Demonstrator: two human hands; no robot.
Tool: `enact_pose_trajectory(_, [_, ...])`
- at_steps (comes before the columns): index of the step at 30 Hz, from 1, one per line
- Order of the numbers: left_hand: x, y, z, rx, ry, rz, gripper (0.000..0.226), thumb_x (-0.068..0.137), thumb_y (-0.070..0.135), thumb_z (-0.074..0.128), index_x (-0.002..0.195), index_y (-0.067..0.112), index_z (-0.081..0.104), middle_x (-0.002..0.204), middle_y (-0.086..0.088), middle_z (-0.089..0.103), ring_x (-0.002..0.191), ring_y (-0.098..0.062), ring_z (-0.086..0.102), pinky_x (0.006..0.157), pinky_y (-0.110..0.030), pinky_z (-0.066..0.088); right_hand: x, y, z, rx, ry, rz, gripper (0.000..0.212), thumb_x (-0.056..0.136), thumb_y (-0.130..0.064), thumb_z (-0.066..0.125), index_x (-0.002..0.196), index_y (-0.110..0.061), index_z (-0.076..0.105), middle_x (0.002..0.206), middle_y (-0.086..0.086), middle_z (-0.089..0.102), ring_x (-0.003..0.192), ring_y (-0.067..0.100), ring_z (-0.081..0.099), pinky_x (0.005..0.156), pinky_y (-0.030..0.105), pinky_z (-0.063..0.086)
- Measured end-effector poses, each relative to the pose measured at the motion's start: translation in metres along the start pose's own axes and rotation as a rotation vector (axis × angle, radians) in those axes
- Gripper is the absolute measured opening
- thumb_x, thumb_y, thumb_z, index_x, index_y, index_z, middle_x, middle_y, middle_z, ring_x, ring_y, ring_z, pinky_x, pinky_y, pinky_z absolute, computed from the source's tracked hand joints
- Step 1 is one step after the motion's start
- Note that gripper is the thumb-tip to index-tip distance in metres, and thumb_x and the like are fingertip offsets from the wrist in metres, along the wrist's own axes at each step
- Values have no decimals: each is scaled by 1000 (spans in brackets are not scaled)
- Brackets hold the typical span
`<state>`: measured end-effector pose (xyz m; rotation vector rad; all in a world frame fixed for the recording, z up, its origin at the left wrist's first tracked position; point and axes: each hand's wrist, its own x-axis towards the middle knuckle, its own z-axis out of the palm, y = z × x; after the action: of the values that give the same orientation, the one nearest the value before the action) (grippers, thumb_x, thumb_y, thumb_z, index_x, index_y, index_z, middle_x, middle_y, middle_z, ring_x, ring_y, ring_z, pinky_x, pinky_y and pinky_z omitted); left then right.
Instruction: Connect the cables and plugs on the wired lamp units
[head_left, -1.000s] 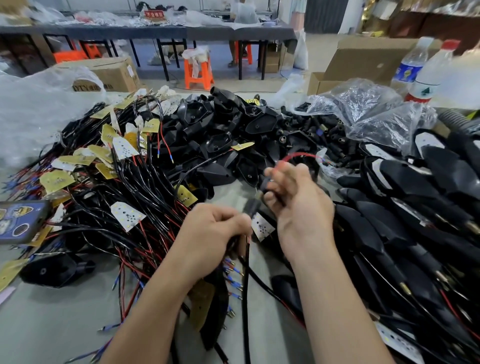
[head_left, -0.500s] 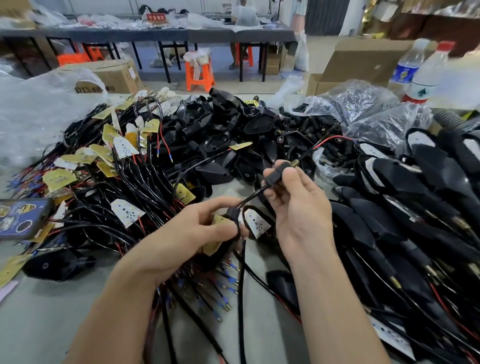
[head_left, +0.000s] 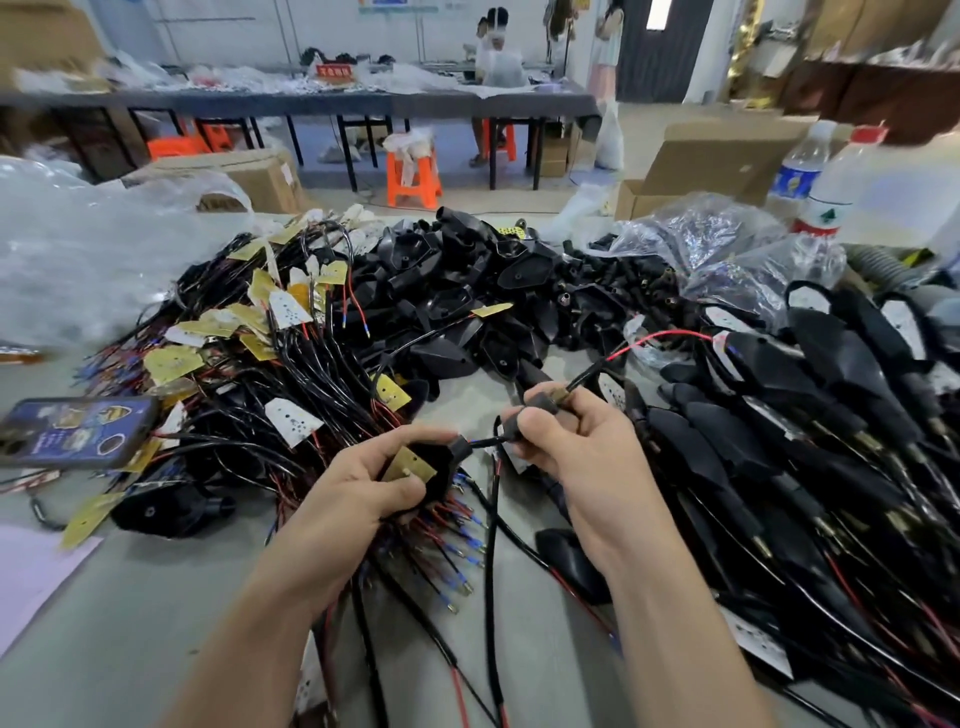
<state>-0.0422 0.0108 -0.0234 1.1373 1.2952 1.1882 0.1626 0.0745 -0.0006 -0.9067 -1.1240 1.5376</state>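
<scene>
your left hand (head_left: 363, 486) is curled round a black lamp unit (head_left: 441, 467), thumb beside its yellow board. your right hand (head_left: 576, 447), just right of that lamp unit, pinches a black plug (head_left: 541, 402) between thumb and bent fingers, with the brass tip poking out. the short cable (head_left: 484, 441) between them looks nearly taut, so i'd judge a hard tug could strain its joint. the red wire (head_left: 670, 335) loops right of the lamp unit into the heap of black units (head_left: 779, 426) and could snag. loose leads (head_left: 447, 551) under the lamp unit might get dragged along. behind and right of the lamp unit, a clear bag (head_left: 727, 254) seems to hold small black connectors. the open cardboard box (head_left: 717, 166) further behind hides its contents.
</scene>
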Motion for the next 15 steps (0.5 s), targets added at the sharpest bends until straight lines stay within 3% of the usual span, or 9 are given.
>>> enact_pose_trajectory(2, [0, -1, 2, 47, 11, 44, 51, 83, 6, 62, 123, 34, 75, 118, -11, 72, 99, -16, 65, 88, -32, 49, -1, 2, 3, -23, 4, -5, 15, 94, -7, 65, 94, -20, 71, 92, 16, 76, 80, 18, 68, 77, 31, 58])
enact_pose_trajectory(5, [0, -3, 4, 74, -23, 74, 56, 91, -5, 60, 125, 37, 74, 113, -4, 75, 97, -12, 64, 87, -27, 48, 0, 3, 11, 62, 15, 29, 14, 102, -5, 56, 100, -14, 67, 94, 8, 78, 85, 16, 72, 77, 26, 60])
enact_pose_trajectory(9, [2, -6, 12, -61, -17, 102, 54, 82, 5, 66, 126, 36, 74, 92, 3, 69, 81, -14, 55, 71, -22, 49, 0, 8, 22, 346, 59, 87, 19, 106, -12, 50, 99, -14, 67, 94, 8, 77, 88, 17, 74, 76, 25, 60])
enact_pose_trajectory(12, [5, -8, 12, -218, 51, 92, 56, 78, 2, 78, 123, 35, 76, 99, 2, 72, 85, -13, 65, 71, -23, 57, 3, 11, 24, 375, 87, 49, 17, 105, -11, 52, 99, -15, 67, 97, 8, 78, 82, 14, 69, 72, 23, 55])
enact_pose_trajectory(15, [8, -7, 11, -468, 152, 46, 37, 80, 13, 71, 114, 22, 79, 109, -4, 79, 88, -17, 76, 65, -24, 60, 7, 8, 17, 397, 142, -2, 16, 103, -5, 54, 100, -13, 68, 98, 8, 78, 77, 12, 64, 65, 19, 51])
